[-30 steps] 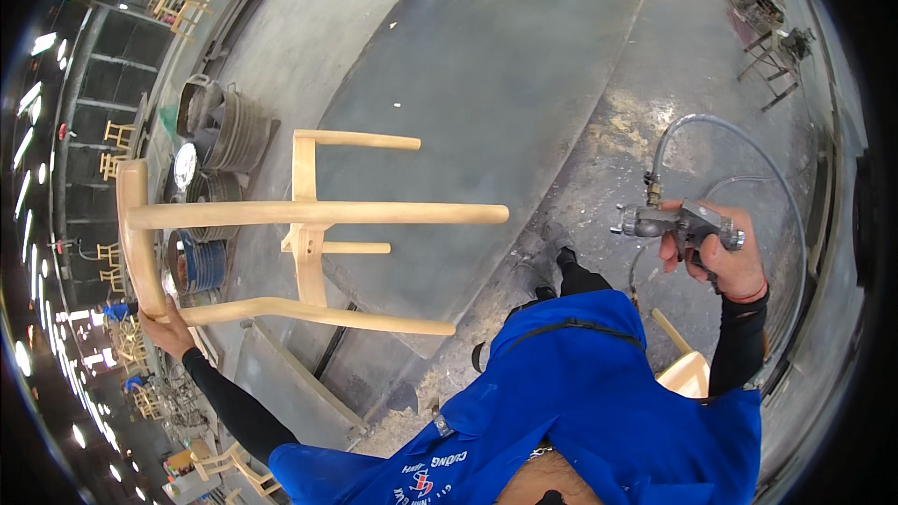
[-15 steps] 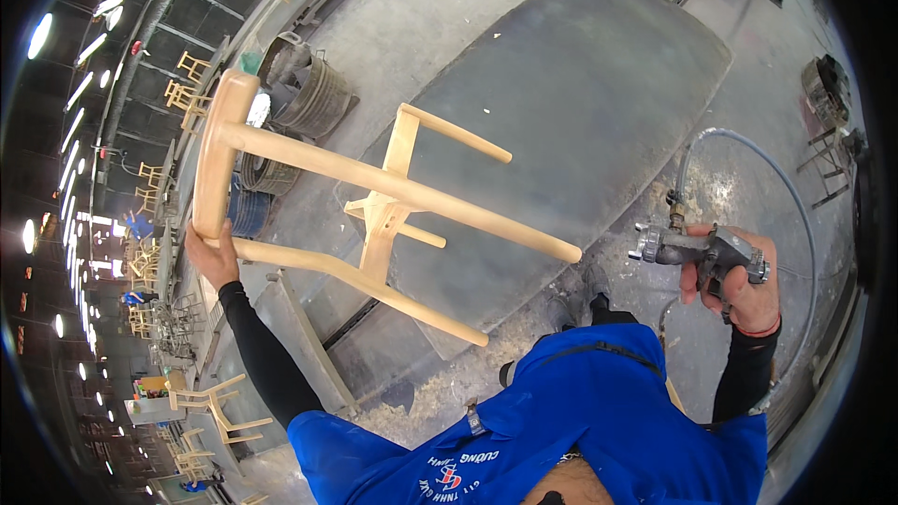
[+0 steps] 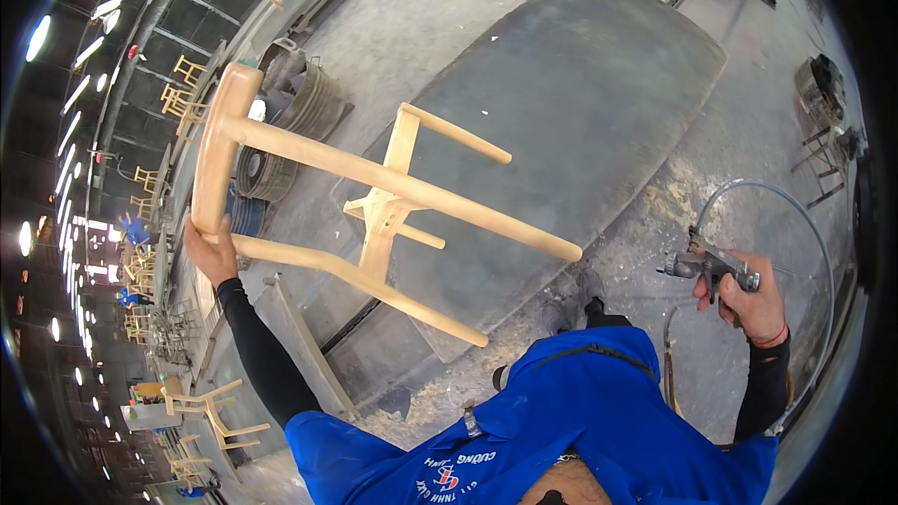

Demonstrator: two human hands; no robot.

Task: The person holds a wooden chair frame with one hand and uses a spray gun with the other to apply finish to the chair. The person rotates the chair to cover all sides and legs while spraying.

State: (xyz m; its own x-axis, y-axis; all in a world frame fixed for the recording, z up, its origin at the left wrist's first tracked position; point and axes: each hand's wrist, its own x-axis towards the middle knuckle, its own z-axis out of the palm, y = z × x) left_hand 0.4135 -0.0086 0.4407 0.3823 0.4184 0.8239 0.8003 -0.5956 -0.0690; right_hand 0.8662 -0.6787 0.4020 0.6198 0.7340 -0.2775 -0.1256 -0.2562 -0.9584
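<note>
A pale wooden chair frame (image 3: 402, 191), with long rounded legs and a crosspiece, is held tilted ahead of me on the left. My left hand (image 3: 213, 257) is closed round the corner where its thick end rail meets the lower leg. Over on the right, my right hand (image 3: 756, 307) grips a metal spray gun (image 3: 718, 271), its nozzle pointing left toward the chair frame but well apart from it. A grey hose (image 3: 812, 223) loops up from the gun and back down past my right forearm. Whether the trigger is pressed, I cannot tell.
A large dark grey board (image 3: 599, 75) spreads over the floor ahead, behind the chair frame. Metal tubs (image 3: 313, 110) stand beyond the frame's end rail. More wooden chairs (image 3: 220, 416) line the left side. At far right a dark bucket (image 3: 819, 93) sits above a small metal stand.
My right hand has moved right and slightly down with the spray gun, farther from the chair frame. The chair frame and my left hand have barely moved.
</note>
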